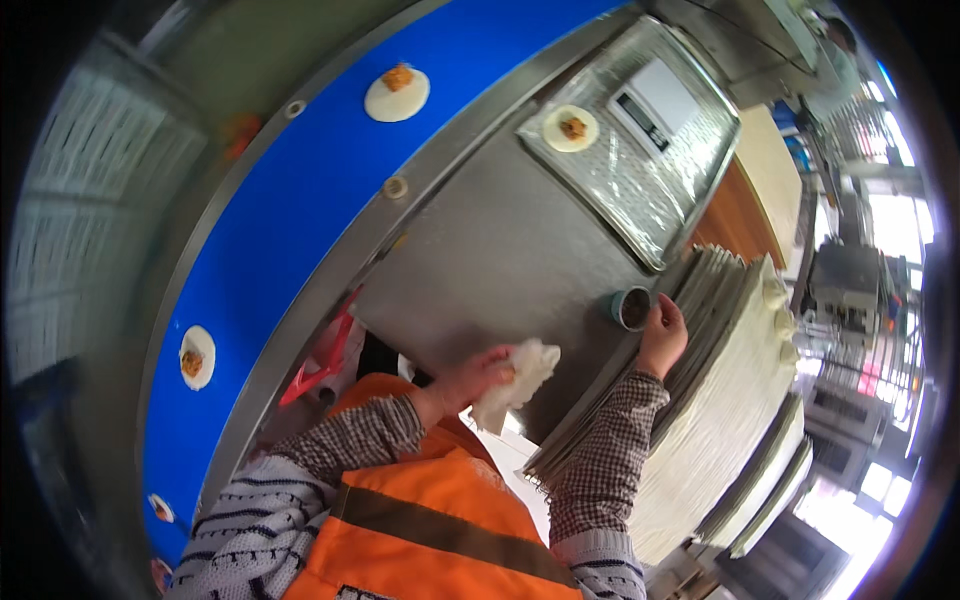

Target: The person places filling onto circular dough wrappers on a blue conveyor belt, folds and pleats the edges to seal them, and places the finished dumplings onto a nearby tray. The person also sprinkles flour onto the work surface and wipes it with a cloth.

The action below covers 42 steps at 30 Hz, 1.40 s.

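Note:
My left hand [478,380] is closed around a crumpled white cloth or paper [518,384], which hangs loosely past the fingertips over the near edge of the metal table. At the table's right side, my right hand [664,336] has its fingers pinched at the rim of a small light-blue cup [618,306]. The cup tilts a little and holds something dark that I cannot make out. Beyond it, a round white dough piece with orange-brown filling [572,128] lies on a plastic-wrapped tray [640,215], beside a white digital scale [655,100].
A blue conveyor belt [300,200] curves along the left, carrying several filled dough rounds [397,96]. Close on my right stands a tall stack of folded cream cloths [715,420]. A red plastic item [322,355] sits below the belt's edge. Another person [835,65] is far right.

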Tool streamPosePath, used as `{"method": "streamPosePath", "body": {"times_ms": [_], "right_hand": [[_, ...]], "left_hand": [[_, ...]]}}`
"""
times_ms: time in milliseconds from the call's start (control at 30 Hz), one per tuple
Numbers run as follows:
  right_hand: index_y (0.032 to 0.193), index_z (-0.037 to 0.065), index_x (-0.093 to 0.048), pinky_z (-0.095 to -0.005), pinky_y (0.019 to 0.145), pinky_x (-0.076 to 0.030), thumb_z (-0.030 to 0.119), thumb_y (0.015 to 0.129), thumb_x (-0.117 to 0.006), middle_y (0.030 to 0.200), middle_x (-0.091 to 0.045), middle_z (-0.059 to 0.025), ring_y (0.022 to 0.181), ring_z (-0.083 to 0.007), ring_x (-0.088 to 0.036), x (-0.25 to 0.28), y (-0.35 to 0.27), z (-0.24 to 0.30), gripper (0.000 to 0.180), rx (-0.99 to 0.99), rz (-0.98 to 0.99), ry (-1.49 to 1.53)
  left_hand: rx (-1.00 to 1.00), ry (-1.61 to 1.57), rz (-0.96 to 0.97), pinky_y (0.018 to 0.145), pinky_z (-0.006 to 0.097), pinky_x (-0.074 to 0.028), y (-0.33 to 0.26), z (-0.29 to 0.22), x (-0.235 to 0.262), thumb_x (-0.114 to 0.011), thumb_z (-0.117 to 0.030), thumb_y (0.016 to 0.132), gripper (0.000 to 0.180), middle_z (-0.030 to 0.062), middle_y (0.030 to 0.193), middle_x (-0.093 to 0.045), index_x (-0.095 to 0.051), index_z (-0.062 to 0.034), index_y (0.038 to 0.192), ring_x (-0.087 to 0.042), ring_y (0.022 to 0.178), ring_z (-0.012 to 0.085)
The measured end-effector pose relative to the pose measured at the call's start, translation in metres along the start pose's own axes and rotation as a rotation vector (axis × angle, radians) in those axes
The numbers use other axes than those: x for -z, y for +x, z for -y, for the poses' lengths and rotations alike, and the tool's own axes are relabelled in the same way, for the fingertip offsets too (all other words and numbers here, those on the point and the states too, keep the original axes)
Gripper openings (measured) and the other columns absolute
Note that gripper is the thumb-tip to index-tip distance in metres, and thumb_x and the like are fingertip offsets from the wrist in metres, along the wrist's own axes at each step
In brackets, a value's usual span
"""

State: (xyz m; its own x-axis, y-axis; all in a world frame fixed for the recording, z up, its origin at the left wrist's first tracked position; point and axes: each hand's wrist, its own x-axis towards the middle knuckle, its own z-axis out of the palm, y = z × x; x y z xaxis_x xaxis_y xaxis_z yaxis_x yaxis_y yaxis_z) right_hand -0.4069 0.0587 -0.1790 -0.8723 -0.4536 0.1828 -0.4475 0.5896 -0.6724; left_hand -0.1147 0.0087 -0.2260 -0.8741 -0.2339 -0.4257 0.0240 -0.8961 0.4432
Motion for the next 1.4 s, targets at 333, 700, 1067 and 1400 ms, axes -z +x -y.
{"method": "streamPosePath", "body": {"times_ms": [333, 700, 1067, 1400], "right_hand": [[0.137, 0.006, -0.033, -0.0310, 0.087, -0.046, 0.022, 0.078, -0.072, 0.127, -0.047, -0.0097, 0.106, -0.0203, -0.054, -0.080, -0.121, 0.129, 0.073, 0.013, 1.556, 0.763], [0.134, 0.007, -0.035, -0.0290, 0.082, -0.047, 0.018, 0.086, -0.061, 0.112, -0.056, -0.0106, 0.099, -0.0180, -0.056, -0.183, -0.275, 0.030, 0.056, -0.384, 1.740, 0.480], [0.130, 0.001, -0.038, -0.0310, 0.085, -0.048, 0.012, 0.089, -0.057, 0.117, -0.054, -0.0083, 0.104, -0.0182, -0.054, -0.216, -0.321, -0.041, 0.047, -0.900, 1.864, 0.368], [0.112, -0.002, -0.054, -0.0259, 0.080, -0.048, 0.021, 0.087, -0.062, 0.104, -0.060, -0.0080, 0.091, -0.0143, -0.058, -0.267, -0.369, -0.105, 0.035, -0.463, 1.690, 0.074]], "left_hand": [[-0.604, -0.216, -0.322, 0.091, 0.032, -0.044, -0.053, -0.031, 0.023, -0.062, -0.018, 0.085, 0.053, 0.0074, 0.122, -0.049, -0.037, -0.0068, 0.131, -0.050, 0.111, 0.0176], [-0.493, 0.184, -0.944, 0.094, 0.034, -0.041, -0.118, 0.088, 0.115, -0.065, -0.013, 0.081, 0.054, 0.0109, 0.121, -0.046, -0.038, -0.0024, 0.127, -0.046, 0.113, 0.0206], [-0.752, -0.610, -0.994, 0.100, 0.034, -0.035, -0.088, 0.236, 0.152, -0.063, -0.019, 0.085, 0.077, 0.0146, 0.132, -0.040, -0.015, -0.0026, 0.142, -0.044, 0.117, 0.0214], [-0.761, -0.745, -1.304, 0.084, 0.027, -0.045, -0.066, 0.302, 0.223, -0.063, -0.011, 0.082, 0.042, 0.0068, 0.109, -0.053, -0.044, -0.0018, 0.119, -0.052, 0.098, 0.0136]]}}
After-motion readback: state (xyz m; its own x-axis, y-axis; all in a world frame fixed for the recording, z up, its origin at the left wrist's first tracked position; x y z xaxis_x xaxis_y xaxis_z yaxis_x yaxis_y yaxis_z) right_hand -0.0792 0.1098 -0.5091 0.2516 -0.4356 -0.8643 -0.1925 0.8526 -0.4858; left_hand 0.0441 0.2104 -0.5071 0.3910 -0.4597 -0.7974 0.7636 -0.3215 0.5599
